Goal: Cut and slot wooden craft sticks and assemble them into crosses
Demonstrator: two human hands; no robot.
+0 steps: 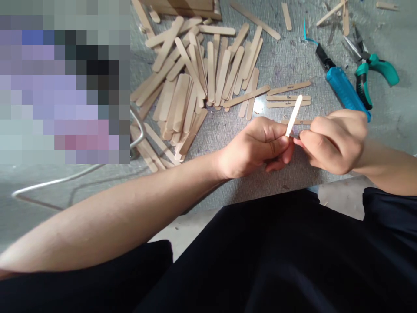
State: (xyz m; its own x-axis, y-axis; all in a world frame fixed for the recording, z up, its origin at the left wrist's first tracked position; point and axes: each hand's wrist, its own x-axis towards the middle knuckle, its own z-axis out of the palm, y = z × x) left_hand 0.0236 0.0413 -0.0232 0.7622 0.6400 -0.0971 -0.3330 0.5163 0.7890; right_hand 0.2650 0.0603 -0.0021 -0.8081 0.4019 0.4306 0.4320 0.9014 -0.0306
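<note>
My left hand (260, 145) pinches a wooden craft stick (295, 114) between thumb and fingers near its lower end, and the stick's pale upper part points up and slightly right. Close by on the right, my right hand (337, 141) is curled shut, its fingers near the stick's lower end. Something small and pinkish shows between the two hands, but I cannot make out what it is. Behind them several notched craft sticks (288, 104) lie on the table, one partly covered by my hands.
A large loose pile of craft sticks (182, 102) spreads over the grey table (208, 174) left of centre. On the right lie a blue utility knife (347, 91) and green-handled pliers (368, 65). A bent metal rod (61, 179) is at the left, below a pixelated area.
</note>
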